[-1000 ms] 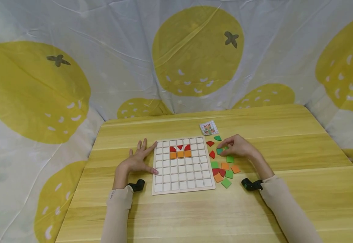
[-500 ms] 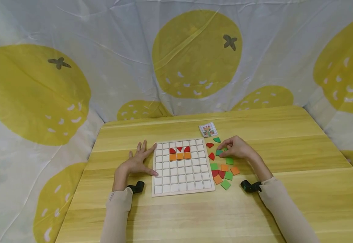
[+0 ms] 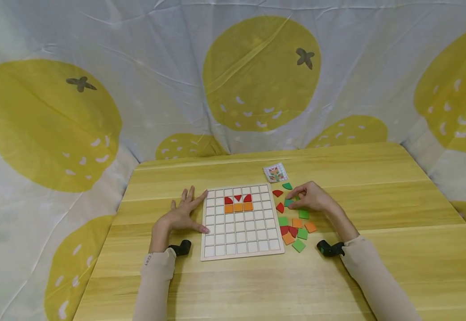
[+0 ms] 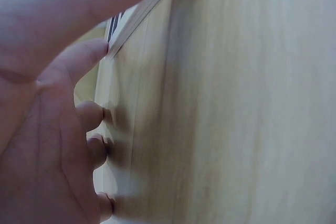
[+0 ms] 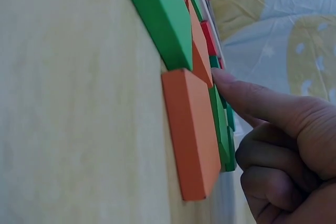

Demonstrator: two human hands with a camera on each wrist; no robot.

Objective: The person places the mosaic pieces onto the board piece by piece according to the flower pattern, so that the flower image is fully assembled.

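Observation:
A pale wooden grid board (image 3: 241,238) lies on the table, with red pieces (image 3: 238,198) in one row of cells and orange squares (image 3: 238,207) just below them. My left hand (image 3: 178,218) is spread at the board's left side, thumb and index fingertip at its edge. To the right of the board, my right hand (image 3: 313,197) pinches a dark green tile (image 3: 288,203) between thumb and index finger, low over the table; part of the tile is hidden by the fingers. The right wrist view shows the other fingers of that hand (image 5: 283,156) curled in.
Loose tiles lie beside the board, among them a light green square (image 3: 298,245), an orange square (image 3: 310,227), red quarter-rounds (image 3: 280,207) and a dark green piece (image 3: 287,186). A small pattern card (image 3: 275,172) lies behind them. A lemon-print cloth (image 3: 261,76) hangs behind the table (image 3: 377,191).
The head view has tilted slightly, so the scene sits a little lower. Both hands keep their places, and the board and tiles have not moved.

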